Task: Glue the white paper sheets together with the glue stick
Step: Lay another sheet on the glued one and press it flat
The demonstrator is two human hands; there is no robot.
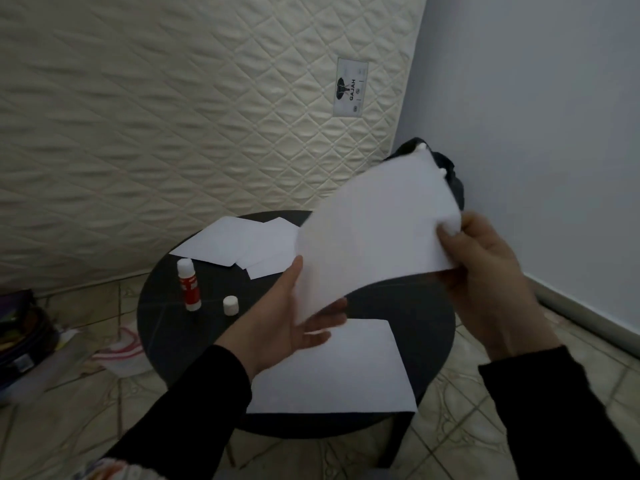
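I hold a white paper sheet up in the air over the round black table, tilted and slightly curved. My left hand grips its lower left edge and my right hand pinches its right edge. Under it a second white sheet lies flat at the table's near side. Several more sheets lie at the far side. The red and white glue stick stands upright and uncapped at the left, with its white cap beside it.
A quilted cream mattress leans against the wall behind the table. A dark bag sits in the corner by the grey wall. On the tiled floor to the left lie a plastic bag and a box of items.
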